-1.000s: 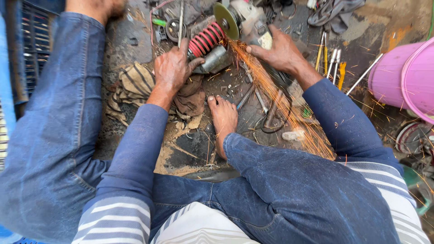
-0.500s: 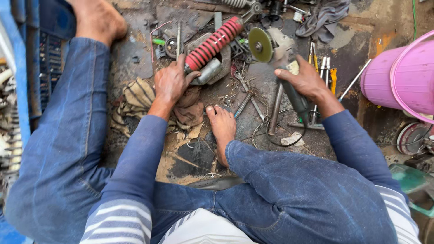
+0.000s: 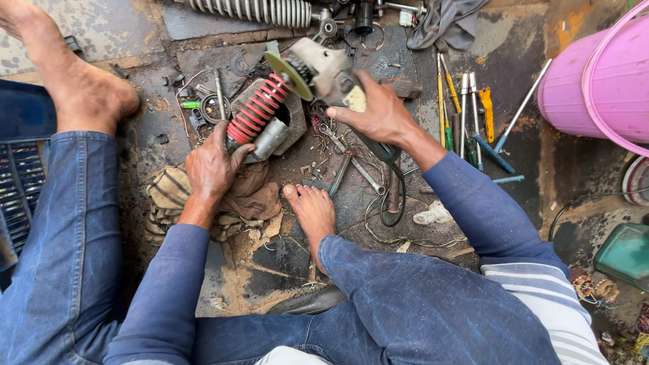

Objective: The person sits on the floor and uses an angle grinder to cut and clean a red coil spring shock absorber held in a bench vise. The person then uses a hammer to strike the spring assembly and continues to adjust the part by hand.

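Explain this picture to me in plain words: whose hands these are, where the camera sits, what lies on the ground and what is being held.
There is no machine here: a person sits on a grimy workshop floor, and a camera worn on the head looks down at their arms, jeans and bare feet. The left hand grips a shock absorber with a red coil spring. The right hand holds an angle grinder, its disc beside the spring's upper end. A brown rag lies under the left hand. Around it lie screwdrivers, a larger grey spring and small metal scraps. A pink bucket stands at the right.
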